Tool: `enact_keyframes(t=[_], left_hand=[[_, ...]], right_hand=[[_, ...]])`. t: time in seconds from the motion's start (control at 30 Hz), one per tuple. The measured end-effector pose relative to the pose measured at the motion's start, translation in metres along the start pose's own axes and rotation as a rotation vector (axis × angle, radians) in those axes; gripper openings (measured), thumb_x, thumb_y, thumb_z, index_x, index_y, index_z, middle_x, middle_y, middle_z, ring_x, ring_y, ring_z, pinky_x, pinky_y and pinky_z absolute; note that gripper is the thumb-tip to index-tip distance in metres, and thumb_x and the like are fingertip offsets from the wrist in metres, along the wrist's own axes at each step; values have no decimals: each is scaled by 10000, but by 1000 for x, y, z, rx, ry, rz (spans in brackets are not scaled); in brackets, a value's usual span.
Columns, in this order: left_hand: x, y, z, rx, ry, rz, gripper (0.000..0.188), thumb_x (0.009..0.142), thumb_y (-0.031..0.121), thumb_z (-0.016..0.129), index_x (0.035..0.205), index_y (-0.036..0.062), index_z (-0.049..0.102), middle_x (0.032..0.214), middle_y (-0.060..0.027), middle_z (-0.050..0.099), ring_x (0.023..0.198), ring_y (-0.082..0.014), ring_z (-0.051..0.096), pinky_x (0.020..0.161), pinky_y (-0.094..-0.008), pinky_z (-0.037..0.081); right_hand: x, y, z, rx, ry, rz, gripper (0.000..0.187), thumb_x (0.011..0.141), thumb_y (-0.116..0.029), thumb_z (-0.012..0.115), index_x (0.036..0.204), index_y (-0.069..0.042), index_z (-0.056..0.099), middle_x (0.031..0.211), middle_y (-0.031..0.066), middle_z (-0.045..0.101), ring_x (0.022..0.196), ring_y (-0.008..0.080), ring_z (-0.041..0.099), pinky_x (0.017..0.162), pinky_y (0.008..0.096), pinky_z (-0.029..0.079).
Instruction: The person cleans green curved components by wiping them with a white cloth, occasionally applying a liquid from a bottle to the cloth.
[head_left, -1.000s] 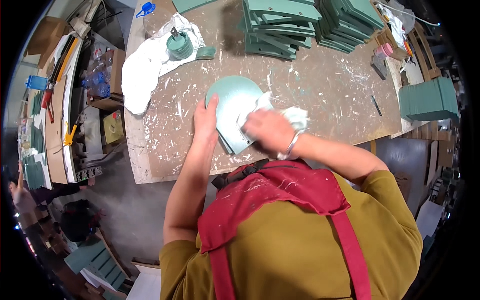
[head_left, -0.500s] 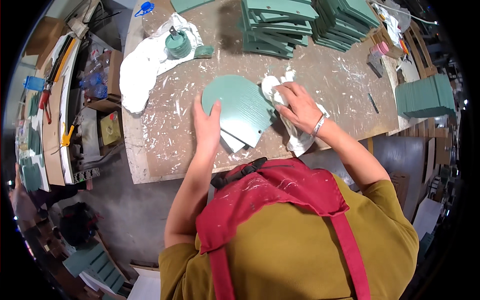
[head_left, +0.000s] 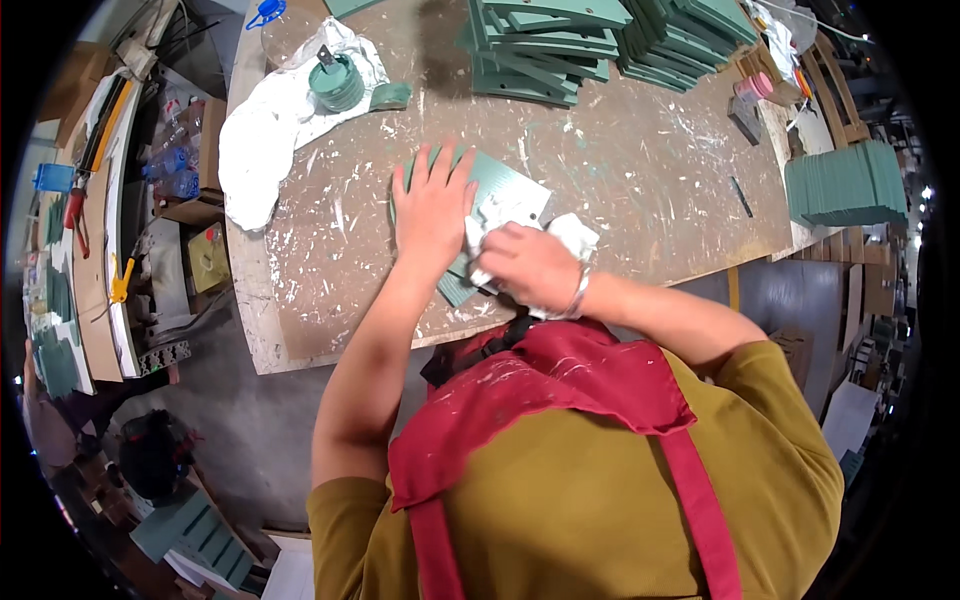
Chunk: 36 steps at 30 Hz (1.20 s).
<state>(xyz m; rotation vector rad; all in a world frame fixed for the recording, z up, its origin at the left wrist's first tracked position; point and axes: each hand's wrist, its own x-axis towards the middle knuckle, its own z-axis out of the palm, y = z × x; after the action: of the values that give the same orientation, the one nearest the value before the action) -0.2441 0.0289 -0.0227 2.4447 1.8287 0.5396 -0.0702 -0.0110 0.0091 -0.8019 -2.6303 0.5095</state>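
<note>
A flat green board (head_left: 518, 188) with a ribbed-looking surface and a small hole lies on the worktable in front of me. My left hand (head_left: 432, 208) rests flat on its left part, fingers spread and pointing away from me. Bunched under my right hand (head_left: 530, 265) is a white cloth (head_left: 572, 236), pressed against the board's near right part. The fingers of that hand are curled round the cloth and slightly blurred. Both hands and the cloth hide much of the board.
A green-stained jar (head_left: 337, 84) stands on a white rag (head_left: 255, 160) at the far left. Stacks of green boards (head_left: 545, 45) fill the far side. Toward the right lie a thin dark tool (head_left: 741, 197) and a dark block (head_left: 743, 121). Another green stack (head_left: 848, 185) stands beyond the table's right edge.
My left hand has moved from the board's left edge onto its top. My right hand has brought the cloth left and nearer, onto the board. The board has turned.
</note>
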Motion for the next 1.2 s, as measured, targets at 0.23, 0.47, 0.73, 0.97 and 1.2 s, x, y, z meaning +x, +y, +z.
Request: enact_keyframes(t=[0.23,0.47,0.73,0.97,1.2], left_hand=[[4,-5,-10,-256,2,-83,425,948,204,493,1362,115,454,1445,-87,405,1337,-304,364,1101,-511,243],[-57,-37,-39,-996,284,-644,509,942,104,491,1413,-6,332,1422,-245,379,1293,-378,399,1090,-417,294],[-77,5,-54,-688,-30,-470,642,886,118,584,1439,-5,280,1421,-263,356,1312,-398,343,1090,-442,272],[-48,37,-52,-1364,220,-675,736,854,-113,481,1488,13,129,1546,-176,175,1408,-271,238,1137,-384,206],[-49,58,-65,-1146,186,-159,770,844,-122,526,1479,-22,103,1535,-195,198,1404,-267,248,1135,-385,213]], right_hand=[[5,124,-62,-293,-86,516,295,763,-93,637,1054,-101,591,1073,119,567,1022,340,549,844,413,471],[3,76,-86,-8,135,432,406,861,-242,623,1191,-22,535,1230,182,525,1125,376,521,968,408,436],[19,37,-33,256,-90,625,362,871,-200,617,1130,16,486,1081,241,519,974,435,550,853,451,463],[-10,40,-13,429,116,680,466,855,-246,652,1190,23,473,1118,248,539,1007,431,557,877,433,457],[-3,50,-54,1350,359,748,545,848,-227,711,1287,-6,478,1143,77,608,1038,149,562,904,292,463]])
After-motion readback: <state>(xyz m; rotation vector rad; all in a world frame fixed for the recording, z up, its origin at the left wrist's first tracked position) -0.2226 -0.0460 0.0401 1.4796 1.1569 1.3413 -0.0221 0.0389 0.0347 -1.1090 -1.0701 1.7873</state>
